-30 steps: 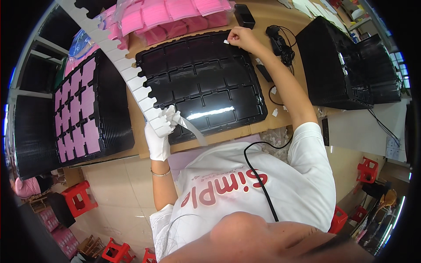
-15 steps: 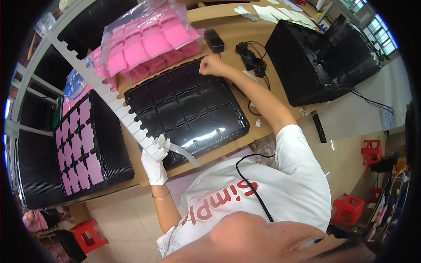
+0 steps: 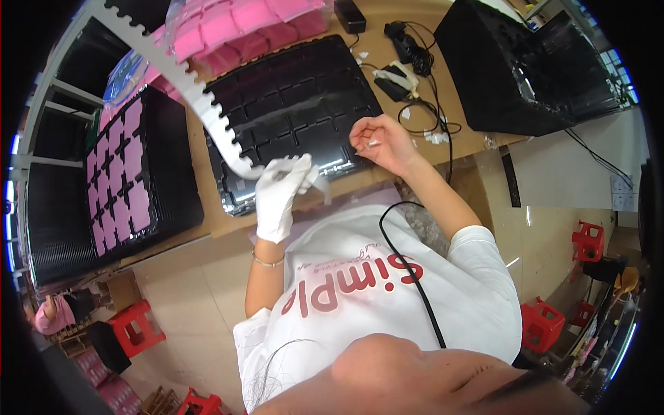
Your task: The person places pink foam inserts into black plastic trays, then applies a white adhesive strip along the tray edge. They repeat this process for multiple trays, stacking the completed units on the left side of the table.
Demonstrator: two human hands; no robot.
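Note:
My left hand (image 3: 280, 197), in a white glove, is closed on the near end of a long white notched strip (image 3: 200, 104). The strip runs away to the far left, across the left side of a black plastic tray (image 3: 277, 107) with shallow compartments. A loose, thin white tail (image 3: 323, 185) hangs beside the gloved fingers. Bare and palm up, my right hand (image 3: 387, 146) is beside the tray's near right corner. Its fingers are curled, with a small white scrap (image 3: 374, 143) at them.
Pink pads in clear plastic (image 3: 249, 28) lie behind the tray. Stacked black trays with pink inserts (image 3: 121, 176) stand left; black trays wrapped in film (image 3: 512, 76) stand right. Black cables (image 3: 415, 59), a black box (image 3: 350, 15) and white scraps (image 3: 436, 137) lie between. Red stools (image 3: 543, 325) stand on the floor.
My right hand has come back from the tray's far right corner to its near right corner, turning palm up. The left hand has moved right with the strip. The whole view has shifted.

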